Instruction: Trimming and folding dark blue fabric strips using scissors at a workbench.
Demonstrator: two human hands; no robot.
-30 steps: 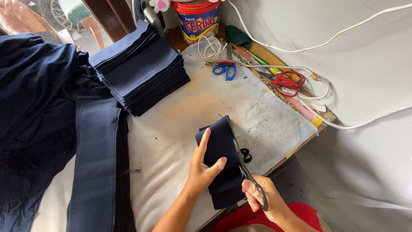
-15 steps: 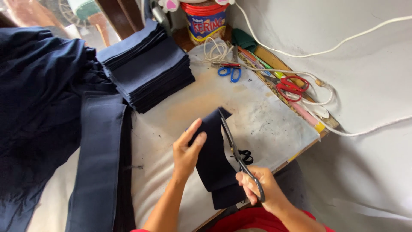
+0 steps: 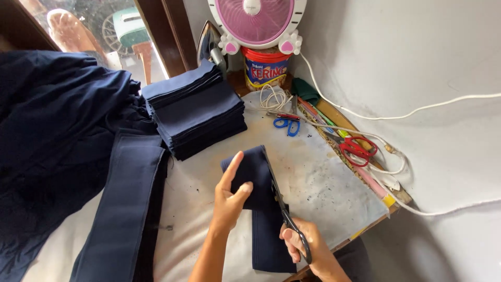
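While our left hand (image 3: 229,201) pinches the navy fabric strip (image 3: 263,209) at its upper edge, thumb and fingers clamped on cloth, our right hand (image 3: 308,250) has its fingers closed through the black scissors (image 3: 282,209), blades along the strip's right side. Keep that cloth taut and flat, we'd say. Beyond the strip sits a stack of cut navy pieces (image 3: 195,112), matte, square-edged.

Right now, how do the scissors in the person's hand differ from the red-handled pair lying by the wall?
The black-handled scissors are gripped in the right hand, blades along the edge of the dark blue cloth strip that the left hand holds; the red-handled scissors lie untouched at the table's far edge among white cords. One has dark handles, the other bright red. Both sit over the same worn table.
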